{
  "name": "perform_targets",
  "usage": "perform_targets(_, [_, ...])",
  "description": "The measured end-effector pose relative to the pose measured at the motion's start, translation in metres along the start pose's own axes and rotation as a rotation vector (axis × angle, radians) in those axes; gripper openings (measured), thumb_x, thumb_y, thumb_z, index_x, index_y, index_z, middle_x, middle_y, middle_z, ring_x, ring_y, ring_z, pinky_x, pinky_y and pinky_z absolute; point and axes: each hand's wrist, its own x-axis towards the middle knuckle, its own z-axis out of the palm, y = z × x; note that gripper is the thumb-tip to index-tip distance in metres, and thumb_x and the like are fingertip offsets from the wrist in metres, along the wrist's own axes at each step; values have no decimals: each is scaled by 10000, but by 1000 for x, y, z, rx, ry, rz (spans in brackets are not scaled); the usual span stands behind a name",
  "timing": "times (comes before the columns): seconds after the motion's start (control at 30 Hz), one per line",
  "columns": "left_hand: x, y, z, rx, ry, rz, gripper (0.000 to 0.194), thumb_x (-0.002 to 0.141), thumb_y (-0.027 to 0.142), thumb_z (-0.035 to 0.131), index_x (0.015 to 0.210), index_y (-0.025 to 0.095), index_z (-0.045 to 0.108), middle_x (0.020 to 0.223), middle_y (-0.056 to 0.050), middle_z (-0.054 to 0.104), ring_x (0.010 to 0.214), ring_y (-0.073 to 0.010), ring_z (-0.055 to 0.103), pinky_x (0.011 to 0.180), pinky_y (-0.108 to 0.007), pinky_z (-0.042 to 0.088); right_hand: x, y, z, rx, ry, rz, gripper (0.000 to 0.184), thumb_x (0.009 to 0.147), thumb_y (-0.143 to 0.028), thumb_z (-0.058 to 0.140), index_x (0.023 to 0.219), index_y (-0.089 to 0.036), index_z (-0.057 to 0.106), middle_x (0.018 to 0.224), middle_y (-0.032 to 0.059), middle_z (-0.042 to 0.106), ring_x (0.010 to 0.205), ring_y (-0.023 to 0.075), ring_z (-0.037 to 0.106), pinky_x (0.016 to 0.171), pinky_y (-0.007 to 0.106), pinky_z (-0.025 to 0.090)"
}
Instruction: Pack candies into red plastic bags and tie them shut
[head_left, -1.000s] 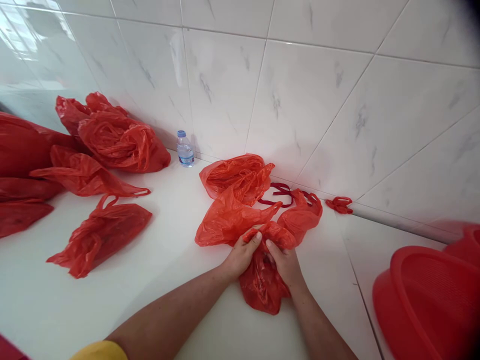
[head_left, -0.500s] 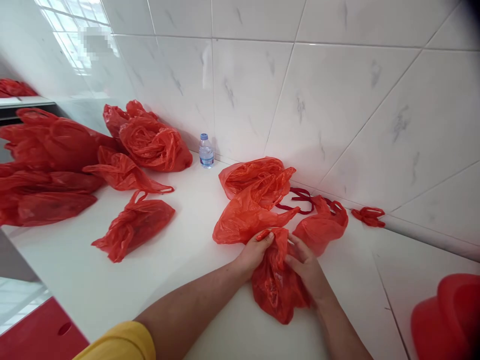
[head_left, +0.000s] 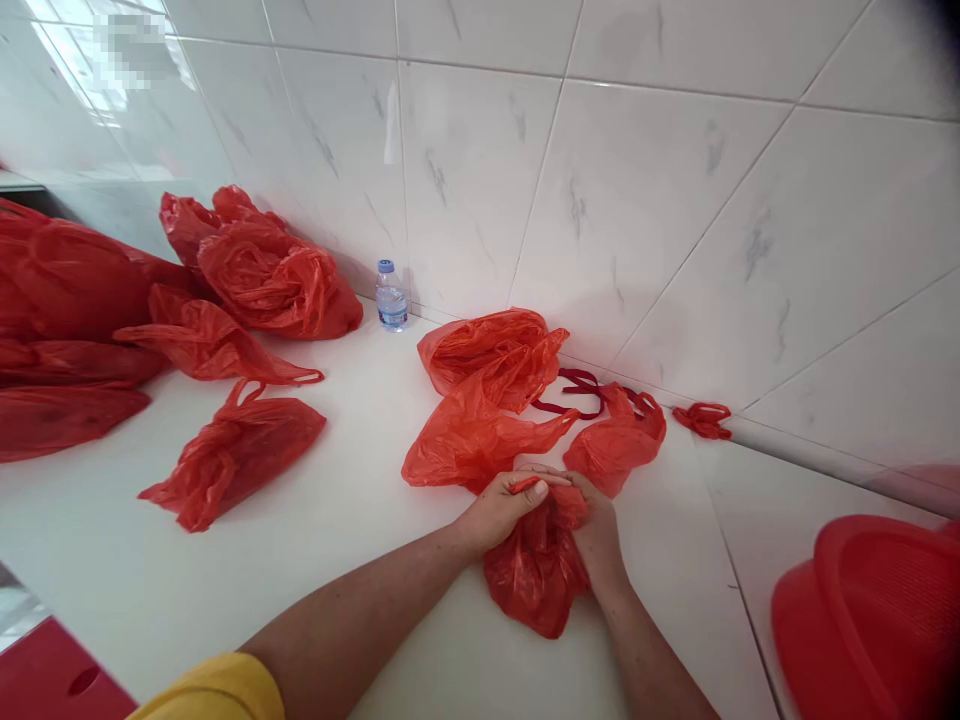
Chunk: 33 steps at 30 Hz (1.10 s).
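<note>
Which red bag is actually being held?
The crumpled bag lowest in view: its top is gathered between left hand and right hand. Neither hand grips the other red bags.

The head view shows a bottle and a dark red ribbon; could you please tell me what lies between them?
In the head view, a crumpled red plastic bag lies between the bottle and the ribbon.

One camera sits on the person's head. It looks forward and down, across a white table point(head_left: 360, 520) to a tiled wall point(head_left: 465, 160) at the top. It is near: the arms point(head_left: 375, 615) come up from the bottom edge, with the left hand point(head_left: 499, 512) and right hand point(head_left: 600, 530) below the middle.
</note>
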Motion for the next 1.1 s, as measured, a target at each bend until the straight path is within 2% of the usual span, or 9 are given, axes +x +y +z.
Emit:
perform_targets(0.13, [-1,-4,0,147,-18,92,337,891,399,491,1067,189,688,1208,-98,584,1180,-243,491,1055,-427,332,4,-2,-7,146,-87,39,261,681,-316,690,915,-201,672,960,61,702,877,242,630,760,337,489])
perform_targets(0.33, [-6,-8,1,433,-27,238,302,902,324,490,1143,227,645,1218,-95,549,1181,-206,474,1046,-398,352,10,11,-34,540,-263,300,402,630,-284,735,1018,-207,665,989,76,698,841,230,648,777,364,484])
perform_targets(0.47, [-8,-10,-1,628,2,346,315,908,294,478,1182,221,615,1165,-97,541,1115,-185,507,986,-358,413,11,17,-44,682,-217,305,340,669,-338,694,989,-228,656,922,38,690,812,189,639,745,308,483])
perform_targets(0.63, [-12,-8,2,876,-1,556,334,918,301,446,1218,225,573,1235,-115,522,1105,-196,504,933,-372,441,16,22,-40,521,41,195,254,656,-292,701,875,-257,578,788,-43,625,659,128,579,631,253,456])
perform_targets(0.73, [-18,-5,9,971,-30,758,342,930,369,403,1156,197,593,1223,-122,563,1114,-213,500,951,-405,419,23,30,-44,187,245,70,194,698,-305,643,856,-228,564,772,-29,598,683,138,552,653,267,445])
perform_targets(0.8, [-22,-5,15,998,-83,854,329,930,391,395,1049,178,616,1121,-104,633,1113,-213,508,953,-394,414,27,36,-51,-57,338,22,179,722,-314,592,864,-207,572,791,0,604,730,166,560,694,299,448])
perform_targets(0.93, [-26,-9,26,1001,-183,919,255,922,304,411,774,168,568,762,-42,673,796,-149,599,750,-289,470,30,44,-62,-258,399,-16,175,748,-300,514,881,-202,571,864,34,626,818,196,579,760,335,446])
perform_targets(1.0, [-27,-11,27,1022,-186,925,306,922,298,381,676,175,516,630,-23,615,623,-130,552,626,-278,449,30,46,-62,-294,397,-19,185,748,-303,508,890,-203,572,889,43,634,838,200,583,777,338,445])
perform_targets(1.1, [-28,-13,27,1058,-167,920,366,927,333,349,616,184,471,539,-2,531,549,-126,495,570,-280,417,30,47,-61,-299,387,-11,215,744,-331,517,902,-199,580,906,54,645,838,203,585,775,335,447])
